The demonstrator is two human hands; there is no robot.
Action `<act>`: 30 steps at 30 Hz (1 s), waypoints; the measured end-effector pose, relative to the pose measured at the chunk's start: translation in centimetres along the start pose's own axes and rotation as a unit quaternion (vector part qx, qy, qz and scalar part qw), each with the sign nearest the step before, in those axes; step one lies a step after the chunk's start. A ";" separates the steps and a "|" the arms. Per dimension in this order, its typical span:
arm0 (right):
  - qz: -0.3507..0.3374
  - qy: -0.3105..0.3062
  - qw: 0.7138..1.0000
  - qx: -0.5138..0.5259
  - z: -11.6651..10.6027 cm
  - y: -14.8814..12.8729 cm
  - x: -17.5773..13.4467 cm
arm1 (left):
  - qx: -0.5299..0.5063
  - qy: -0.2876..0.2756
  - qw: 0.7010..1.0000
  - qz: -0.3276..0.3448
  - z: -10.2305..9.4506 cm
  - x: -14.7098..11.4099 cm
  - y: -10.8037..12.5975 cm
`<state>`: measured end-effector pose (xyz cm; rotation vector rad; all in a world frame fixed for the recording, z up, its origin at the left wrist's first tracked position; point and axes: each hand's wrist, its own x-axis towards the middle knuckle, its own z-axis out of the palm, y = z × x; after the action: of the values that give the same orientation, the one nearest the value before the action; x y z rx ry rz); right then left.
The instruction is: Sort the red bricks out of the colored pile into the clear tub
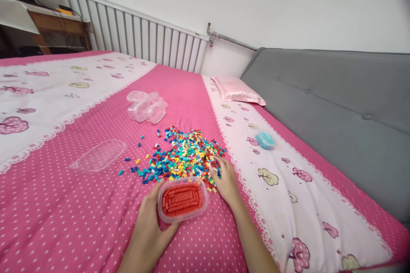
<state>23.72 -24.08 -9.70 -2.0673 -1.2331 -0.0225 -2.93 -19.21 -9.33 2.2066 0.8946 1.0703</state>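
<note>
My left hand [153,217] is wrapped round the left side of a clear plastic tub [202,211]. Inside the tub, red toy bricks [182,198] are packed in neat rows. Just beyond it spreads a pile of small multicoloured toy bricks [188,149] in blue, green, yellow, white and red. My right hand [226,179] reaches to the right edge of this pile, touching it, with the fingers bent and a gap between thumb and forefinger. No brick can be made out between those fingertips.
A clear lid [100,155] lies left of the pile. Several clear tubs [147,108] are heaped farther back. To the right sits a turquoise container [265,140]. A pink pillow [237,90] rests by the grey headboard [333,93]. A patterned pink bedspread [89,217] lies underneath.
</note>
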 end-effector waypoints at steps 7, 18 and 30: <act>-0.009 -0.115 0.993 0.020 -1.6 1.3 7.7 | -0.001 -0.011 1.000 0.008 0.0 0.4 0.1; -0.082 -0.177 0.974 0.112 -2.9 1.6 12.2 | 0.013 -0.077 0.997 -0.002 1.7 2.4 -0.6; -0.107 -0.112 0.985 0.077 0.1 1.6 11.0 | 0.006 -0.076 0.997 -0.012 2.0 2.2 0.7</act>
<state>30.89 -16.11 -6.71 -1.8338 -1.5407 0.2045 -0.03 -18.34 -8.91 2.2472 0.8611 0.8753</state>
